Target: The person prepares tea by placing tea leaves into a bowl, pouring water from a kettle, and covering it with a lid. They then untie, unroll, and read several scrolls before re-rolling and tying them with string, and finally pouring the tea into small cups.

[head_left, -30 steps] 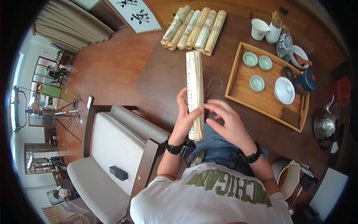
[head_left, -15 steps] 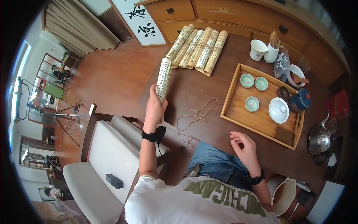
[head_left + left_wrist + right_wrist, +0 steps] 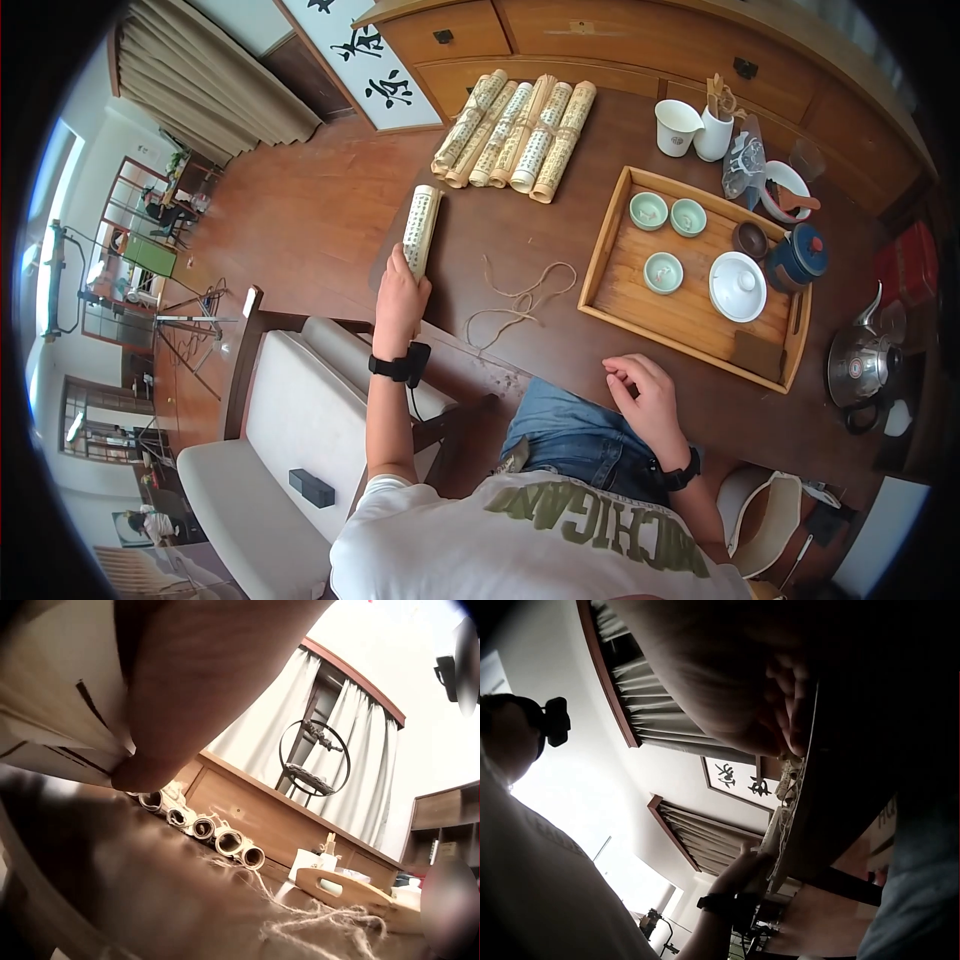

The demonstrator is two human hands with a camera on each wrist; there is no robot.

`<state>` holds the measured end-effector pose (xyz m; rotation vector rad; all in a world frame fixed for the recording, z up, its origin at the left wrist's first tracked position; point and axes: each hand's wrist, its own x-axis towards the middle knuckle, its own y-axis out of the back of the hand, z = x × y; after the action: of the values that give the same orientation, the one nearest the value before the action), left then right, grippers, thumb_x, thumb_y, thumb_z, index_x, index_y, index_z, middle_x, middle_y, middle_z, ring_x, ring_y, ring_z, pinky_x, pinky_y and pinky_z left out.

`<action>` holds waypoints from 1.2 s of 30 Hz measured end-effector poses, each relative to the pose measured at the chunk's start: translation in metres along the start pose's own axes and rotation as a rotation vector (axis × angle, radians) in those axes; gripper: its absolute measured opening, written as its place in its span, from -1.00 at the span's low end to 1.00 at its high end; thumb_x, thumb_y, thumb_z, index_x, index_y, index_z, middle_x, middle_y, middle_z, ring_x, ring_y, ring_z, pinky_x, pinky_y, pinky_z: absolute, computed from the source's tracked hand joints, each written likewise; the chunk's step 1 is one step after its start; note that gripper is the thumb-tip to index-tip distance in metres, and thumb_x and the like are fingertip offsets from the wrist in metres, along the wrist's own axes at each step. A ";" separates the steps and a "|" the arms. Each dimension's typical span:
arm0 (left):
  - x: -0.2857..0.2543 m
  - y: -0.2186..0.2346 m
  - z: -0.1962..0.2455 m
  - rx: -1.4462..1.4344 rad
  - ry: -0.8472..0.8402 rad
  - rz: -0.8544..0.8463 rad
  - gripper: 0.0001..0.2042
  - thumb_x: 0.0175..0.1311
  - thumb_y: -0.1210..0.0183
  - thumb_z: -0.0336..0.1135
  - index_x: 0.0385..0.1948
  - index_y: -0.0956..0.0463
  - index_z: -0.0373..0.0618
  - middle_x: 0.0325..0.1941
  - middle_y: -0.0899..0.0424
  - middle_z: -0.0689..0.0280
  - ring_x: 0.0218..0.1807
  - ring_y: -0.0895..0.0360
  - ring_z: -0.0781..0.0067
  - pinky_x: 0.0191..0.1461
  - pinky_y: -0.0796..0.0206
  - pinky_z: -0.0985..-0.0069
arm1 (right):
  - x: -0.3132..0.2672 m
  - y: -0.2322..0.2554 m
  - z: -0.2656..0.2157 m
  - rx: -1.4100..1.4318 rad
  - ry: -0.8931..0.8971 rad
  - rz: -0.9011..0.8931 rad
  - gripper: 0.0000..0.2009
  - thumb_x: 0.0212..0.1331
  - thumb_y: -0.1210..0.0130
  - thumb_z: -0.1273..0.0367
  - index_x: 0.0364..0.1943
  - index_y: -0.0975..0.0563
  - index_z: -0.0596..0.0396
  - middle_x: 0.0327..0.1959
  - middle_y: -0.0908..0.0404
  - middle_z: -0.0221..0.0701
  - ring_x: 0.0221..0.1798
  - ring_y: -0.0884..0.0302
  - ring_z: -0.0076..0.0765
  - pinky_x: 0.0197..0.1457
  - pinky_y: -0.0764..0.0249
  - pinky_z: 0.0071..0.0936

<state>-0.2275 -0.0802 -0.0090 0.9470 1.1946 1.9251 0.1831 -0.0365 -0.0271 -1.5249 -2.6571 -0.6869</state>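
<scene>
In the head view my left hand [image 3: 402, 300] grips a rolled paper scroll [image 3: 422, 225] covered in columns of dark characters, at the table's left edge. Fingers and palm hide its near end. The left wrist view shows the pale roll [image 3: 56, 697] close up beside the hand. A loose length of brown twine [image 3: 522, 300] lies in loops to the right of this scroll. My right hand [image 3: 648, 395] rests by the table's near edge, fingers loosely bent and nothing in them. Farther back, several tied scrolls [image 3: 515, 135] lie side by side in a row.
A wooden tray [image 3: 597, 262] holds pale green cups, a white lidded bowl and a dark blue jar. Behind it stand a white pitcher [image 3: 677, 128] and a white utensil holder [image 3: 713, 137]. A metal kettle [image 3: 858, 365] is at the right, a cushioned chair [image 3: 300, 400] at the left.
The left hand has carried the scroll leftward from in front of the body to the table's left edge. My right hand has left the scroll and drawn back, and the twine now shows fully.
</scene>
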 end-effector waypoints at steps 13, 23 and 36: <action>0.006 0.021 0.030 0.368 -0.199 -0.032 -0.24 0.23 -0.39 -0.04 0.41 -0.29 -0.19 0.36 -0.51 0.00 0.38 -0.44 -0.08 0.41 -0.31 0.08 | -0.004 0.003 0.000 -0.012 0.029 -0.001 -0.86 0.26 -0.23 0.52 -0.13 -0.66 0.16 -0.25 -0.68 -0.32 -0.27 -0.69 -0.32 -0.19 -0.62 -0.42; 0.053 0.031 0.142 0.044 -0.547 -0.176 -0.49 0.26 -0.36 -0.09 0.10 -0.52 -0.27 0.08 -0.65 -0.06 0.16 -0.57 -0.11 0.23 -0.44 0.13 | -0.005 0.005 0.000 -0.010 0.022 -0.032 -0.87 0.28 -0.22 0.50 -0.12 -0.66 0.16 -0.24 -0.68 -0.31 -0.25 -0.70 -0.32 -0.16 -0.64 -0.41; 0.156 -0.107 0.199 0.152 -0.377 -0.161 -0.60 0.18 -0.41 -0.06 -0.28 -0.69 -0.32 -0.26 -0.77 -0.03 -0.17 -0.75 -0.04 -0.07 -0.62 0.16 | -0.008 0.004 0.003 -0.049 0.058 -0.008 -0.88 0.28 -0.21 0.49 -0.14 -0.66 0.15 -0.26 -0.67 -0.32 -0.28 -0.68 -0.30 -0.18 -0.63 -0.39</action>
<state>-0.1215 0.1737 -0.0090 1.1927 1.1617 1.4656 0.1914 -0.0399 -0.0301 -1.4823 -2.6243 -0.7897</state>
